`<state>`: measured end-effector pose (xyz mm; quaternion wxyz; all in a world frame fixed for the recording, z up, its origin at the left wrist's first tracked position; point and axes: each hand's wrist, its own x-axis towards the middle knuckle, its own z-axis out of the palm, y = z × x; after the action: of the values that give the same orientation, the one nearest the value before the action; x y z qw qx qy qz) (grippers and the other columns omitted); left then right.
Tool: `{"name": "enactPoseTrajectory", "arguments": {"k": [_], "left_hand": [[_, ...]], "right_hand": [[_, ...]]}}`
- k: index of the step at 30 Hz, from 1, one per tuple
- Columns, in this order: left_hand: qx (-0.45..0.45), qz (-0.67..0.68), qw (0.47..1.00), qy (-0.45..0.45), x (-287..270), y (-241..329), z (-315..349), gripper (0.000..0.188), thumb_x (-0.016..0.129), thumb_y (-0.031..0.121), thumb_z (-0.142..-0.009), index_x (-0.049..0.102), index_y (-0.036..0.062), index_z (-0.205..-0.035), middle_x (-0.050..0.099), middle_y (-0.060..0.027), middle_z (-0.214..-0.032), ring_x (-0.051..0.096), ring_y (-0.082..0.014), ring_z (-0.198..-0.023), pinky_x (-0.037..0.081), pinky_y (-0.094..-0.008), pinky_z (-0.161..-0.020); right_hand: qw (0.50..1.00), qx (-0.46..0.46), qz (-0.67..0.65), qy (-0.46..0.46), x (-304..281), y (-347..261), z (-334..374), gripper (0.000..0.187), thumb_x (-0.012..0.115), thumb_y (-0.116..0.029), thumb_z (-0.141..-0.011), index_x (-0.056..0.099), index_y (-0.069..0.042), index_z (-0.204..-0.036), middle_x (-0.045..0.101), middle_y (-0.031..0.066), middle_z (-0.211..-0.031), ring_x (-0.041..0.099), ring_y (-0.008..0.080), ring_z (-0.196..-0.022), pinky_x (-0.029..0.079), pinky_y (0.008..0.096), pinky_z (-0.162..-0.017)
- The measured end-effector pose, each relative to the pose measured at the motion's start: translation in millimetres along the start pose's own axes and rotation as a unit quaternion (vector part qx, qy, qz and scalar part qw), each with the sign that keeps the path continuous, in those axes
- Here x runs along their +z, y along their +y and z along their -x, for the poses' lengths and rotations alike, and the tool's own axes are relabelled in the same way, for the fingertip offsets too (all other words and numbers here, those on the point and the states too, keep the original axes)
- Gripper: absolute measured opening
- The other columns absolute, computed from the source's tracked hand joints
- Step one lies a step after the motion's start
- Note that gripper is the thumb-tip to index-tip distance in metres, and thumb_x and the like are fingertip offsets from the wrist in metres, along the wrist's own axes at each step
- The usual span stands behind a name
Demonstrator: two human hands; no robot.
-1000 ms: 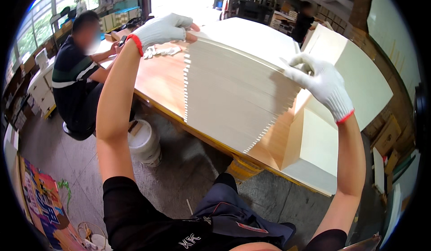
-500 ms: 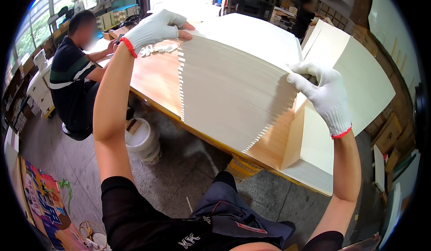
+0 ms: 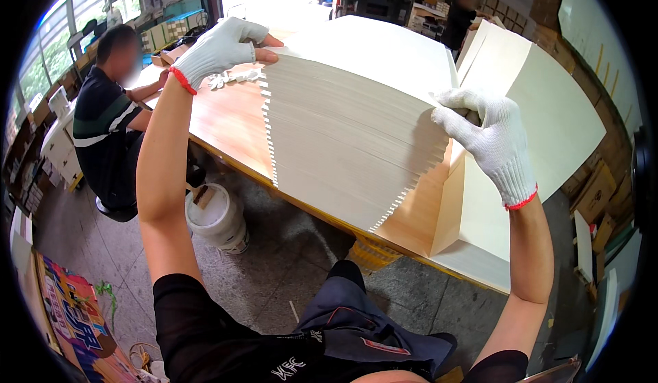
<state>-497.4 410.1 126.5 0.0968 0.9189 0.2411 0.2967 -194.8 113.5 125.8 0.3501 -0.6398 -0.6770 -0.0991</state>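
A fanned stack of grey, faintly streaked sheets point(image 3: 336, 136) lies on the worktable, its left and right edges stepped with small white notches. At its far left corner my left hand point(image 3: 223, 48), in a white knit glove with bare thumb and fingertip, is closed on the far edge of a sheet. My right hand point(image 3: 488, 128), gloved in white with a red cuff, pinches the far right corner; its fingertips are partly hidden. Beyond the stack lies a large white sheet point(image 3: 377, 44).
White boards point(image 3: 555, 109) lie at the right, beside an upright tan panel point(image 3: 449, 208). A white bucket point(image 3: 219, 222) stands on the floor, and a yellow basket point(image 3: 370, 254) is under the table edge. One person point(image 3: 110, 116) sits at the left; another point(image 3: 458, 20) is far back.
My left hand has shifted slightly left in the picture along with the stack's far edge. Both hands keep their grip on the sheet. The whole view has moved a little.
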Motion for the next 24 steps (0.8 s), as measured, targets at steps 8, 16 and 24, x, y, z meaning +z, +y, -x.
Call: {"name": "enactPoseTrajectory", "arguments": {"k": [8,16,24], "left_hand": [[-0.041,0.015,0.999,-0.02,-1,12,3,0.037,0.083,0.022,-0.082,0.077,0.0025,-0.112,0.071,-0.0047,-0.087,0.061,-0.0121,-0.08,0.049,-0.0279,-0.075],[-0.007,0.01,0.999,-0.037,-5,19,2,0.035,0.08,0.03,-0.086,0.077,0.0068,-0.113,0.07,-0.0026,-0.078,0.058,-0.0074,-0.071,0.049,-0.0266,-0.068],[0.08,-0.057,0.976,0.192,-11,73,9,0.052,0.076,0.015,-0.086,0.061,0.0036,-0.134,0.063,-0.015,-0.132,0.06,-0.0246,-0.12,0.046,-0.0337,-0.103]], "right_hand": [[0.999,-0.022,0.038,0.008,2,-1,1,0.028,0.077,-0.026,-0.087,0.078,-0.002,-0.102,0.073,0.0092,-0.09,0.065,0.014,-0.073,0.053,0.0268,-0.066],[0.928,-0.206,0.267,0.156,28,8,19,0.016,0.07,-0.021,-0.089,0.072,-0.007,-0.096,0.067,0.0093,-0.084,0.066,0.0209,-0.074,0.053,0.0338,-0.063],[0.937,-0.173,0.217,0.213,3,16,92,0.04,0.075,-0.028,-0.086,0.067,-0.01,-0.121,0.064,0.0081,-0.106,0.064,0.0245,-0.091,0.053,0.0356,-0.079]]}}
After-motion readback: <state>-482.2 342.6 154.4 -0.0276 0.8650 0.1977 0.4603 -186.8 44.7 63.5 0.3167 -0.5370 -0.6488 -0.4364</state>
